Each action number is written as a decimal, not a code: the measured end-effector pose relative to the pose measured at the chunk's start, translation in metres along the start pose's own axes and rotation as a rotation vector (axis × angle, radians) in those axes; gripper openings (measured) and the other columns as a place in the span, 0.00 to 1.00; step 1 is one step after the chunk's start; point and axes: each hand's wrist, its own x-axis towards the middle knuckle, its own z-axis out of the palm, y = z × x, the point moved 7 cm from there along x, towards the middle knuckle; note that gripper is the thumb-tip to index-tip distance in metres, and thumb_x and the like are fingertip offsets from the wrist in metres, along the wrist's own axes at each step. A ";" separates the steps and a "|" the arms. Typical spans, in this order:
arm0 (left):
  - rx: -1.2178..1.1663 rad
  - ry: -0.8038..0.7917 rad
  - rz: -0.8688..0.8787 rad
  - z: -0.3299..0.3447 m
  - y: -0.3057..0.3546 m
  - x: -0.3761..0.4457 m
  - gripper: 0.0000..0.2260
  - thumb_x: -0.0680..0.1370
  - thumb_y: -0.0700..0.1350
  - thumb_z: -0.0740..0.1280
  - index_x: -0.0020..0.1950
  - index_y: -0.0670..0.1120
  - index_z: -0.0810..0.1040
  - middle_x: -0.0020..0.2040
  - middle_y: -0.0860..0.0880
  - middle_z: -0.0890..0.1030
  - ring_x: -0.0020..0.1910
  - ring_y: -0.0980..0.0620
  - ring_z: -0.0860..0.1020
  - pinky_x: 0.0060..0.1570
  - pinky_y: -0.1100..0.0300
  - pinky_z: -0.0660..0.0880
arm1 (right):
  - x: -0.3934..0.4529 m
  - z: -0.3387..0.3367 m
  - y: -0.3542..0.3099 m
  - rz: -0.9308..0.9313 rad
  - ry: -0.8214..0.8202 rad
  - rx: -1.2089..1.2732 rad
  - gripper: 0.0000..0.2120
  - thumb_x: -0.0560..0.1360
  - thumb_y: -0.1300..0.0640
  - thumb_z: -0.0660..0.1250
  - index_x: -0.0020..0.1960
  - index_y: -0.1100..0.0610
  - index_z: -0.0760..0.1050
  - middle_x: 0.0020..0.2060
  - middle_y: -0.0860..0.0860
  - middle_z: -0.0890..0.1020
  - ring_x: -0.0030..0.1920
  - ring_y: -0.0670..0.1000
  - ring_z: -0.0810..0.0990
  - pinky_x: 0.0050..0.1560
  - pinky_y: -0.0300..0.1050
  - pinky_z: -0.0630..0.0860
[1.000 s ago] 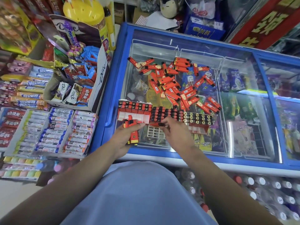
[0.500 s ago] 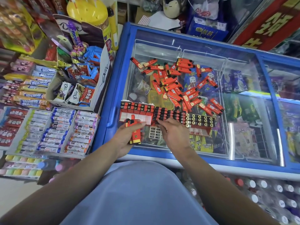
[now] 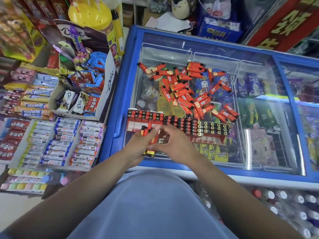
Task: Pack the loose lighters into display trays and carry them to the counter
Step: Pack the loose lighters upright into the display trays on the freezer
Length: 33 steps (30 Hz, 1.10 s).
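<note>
The person is standing at a blue chest freezer [image 3: 120,94], using its sliding glass lid [image 3: 259,94] as the work surface. There's a big messy heap of loose red lighters [image 3: 188,91] scattered across the middle of the glass, some piled over each other, some strays off toward the right.

Closer to the person, along the near part of the lid, two display trays sit side by side. The left tray [image 3: 138,124] is only partly filled, one row of lighters along its far edge and white empty slots showing in front. The right tray [image 3: 207,126] is packed with several rows, the black and gold tops facing up.

The left hand [image 3: 138,146] has its fingers curled round a small bundle of lighters [image 3: 150,144], held just in front of the left tray. The right hand [image 3: 174,142] is right up against it, thumb and fingertips pinching at the same bundle, rest of the fingers loosely bent.

Off to the left of the freezer there's a Dove chocolate display box [image 3: 86,100] stuffed with candy, and racks of chewing gum rolls [image 3: 58,144] below it. A yellow jar [image 3: 91,18] stands behind.
</note>
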 end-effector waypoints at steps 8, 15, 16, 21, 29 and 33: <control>-0.033 0.030 -0.035 -0.006 -0.003 0.005 0.25 0.73 0.57 0.76 0.65 0.46 0.78 0.51 0.45 0.87 0.47 0.44 0.86 0.49 0.50 0.82 | -0.007 -0.016 0.034 0.265 0.156 0.475 0.14 0.76 0.55 0.76 0.59 0.53 0.78 0.44 0.55 0.86 0.33 0.45 0.83 0.35 0.38 0.78; -0.115 0.063 -0.048 -0.010 -0.004 0.008 0.12 0.77 0.33 0.71 0.59 0.40 0.78 0.39 0.44 0.84 0.37 0.48 0.83 0.40 0.53 0.83 | -0.028 -0.057 0.068 0.247 0.279 0.045 0.10 0.77 0.49 0.73 0.57 0.48 0.79 0.46 0.38 0.82 0.42 0.35 0.80 0.39 0.30 0.71; -0.125 0.067 -0.045 -0.010 -0.004 0.008 0.14 0.77 0.33 0.72 0.62 0.39 0.77 0.41 0.43 0.84 0.38 0.47 0.84 0.42 0.52 0.84 | -0.028 -0.057 0.063 0.211 0.278 0.022 0.09 0.77 0.49 0.74 0.56 0.48 0.81 0.45 0.38 0.82 0.42 0.35 0.80 0.39 0.29 0.71; -0.138 0.179 0.039 -0.022 0.001 0.006 0.15 0.75 0.35 0.75 0.61 0.39 0.79 0.45 0.41 0.86 0.41 0.45 0.86 0.41 0.52 0.85 | -0.005 -0.037 0.020 0.004 0.251 -0.089 0.09 0.75 0.51 0.75 0.56 0.48 0.84 0.43 0.38 0.81 0.40 0.35 0.78 0.43 0.28 0.72; -0.334 0.486 0.092 -0.090 0.000 -0.006 0.15 0.73 0.38 0.79 0.57 0.41 0.79 0.42 0.43 0.87 0.37 0.48 0.86 0.32 0.56 0.81 | 0.047 -0.003 -0.024 -0.088 0.179 -0.231 0.13 0.77 0.51 0.73 0.61 0.49 0.82 0.50 0.45 0.87 0.47 0.44 0.84 0.57 0.47 0.81; -0.378 0.523 0.094 -0.106 0.000 -0.013 0.10 0.74 0.37 0.77 0.50 0.43 0.77 0.31 0.50 0.85 0.31 0.52 0.84 0.32 0.58 0.83 | 0.071 0.030 -0.031 -0.119 0.153 -0.301 0.10 0.77 0.51 0.74 0.58 0.50 0.82 0.48 0.46 0.86 0.48 0.47 0.83 0.55 0.47 0.80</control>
